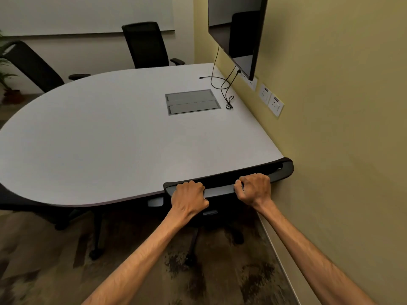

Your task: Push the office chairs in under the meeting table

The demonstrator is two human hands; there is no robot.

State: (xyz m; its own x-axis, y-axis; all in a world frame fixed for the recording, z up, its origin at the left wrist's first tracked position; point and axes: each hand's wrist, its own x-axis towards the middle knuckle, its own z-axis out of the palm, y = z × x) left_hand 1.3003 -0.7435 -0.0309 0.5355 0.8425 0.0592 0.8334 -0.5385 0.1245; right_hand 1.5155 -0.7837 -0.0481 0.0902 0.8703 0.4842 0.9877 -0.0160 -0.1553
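Yellow-green wall (pixel 343 106) runs down the right side of a small meeting room, and the rounded white meeting table (pixel 99 139) butts against it along its right edge. At the table's near edge, close to the near right corner, stands a black office chair (pixel 284 170) with the top rail of its backrest level with the tabletop and touching or nearly touching the edge; its seat lies hidden beneath the table, and its dark base and castors show on the patterned carpet (pixel 55 249) below. Both hands are clamped over that top rail: the left hand (pixel 189 198) toward the rail's left end, the right hand (pixel 253 189) near its middle, fingers curled over the front and knuckles up, with bare forearms reaching in from the bottom of the view.

A grey flap-lidded cable box (pixel 191 102) is set flush into the tabletop toward the right edge, and a black cable (pixel 222 86) loops beside it, running up to a wall-mounted screen (pixel 235 29). White wall sockets (pixel 271 100) sit just above the table's right edge.

Two more black chairs stand at the far edge: a far chair (pixel 145 45) upright, and a left chair (pixel 33 64) tilted back, beside a potted plant (pixel 6 69). Part of another black chair (pixel 22 201) shows at the near left edge.
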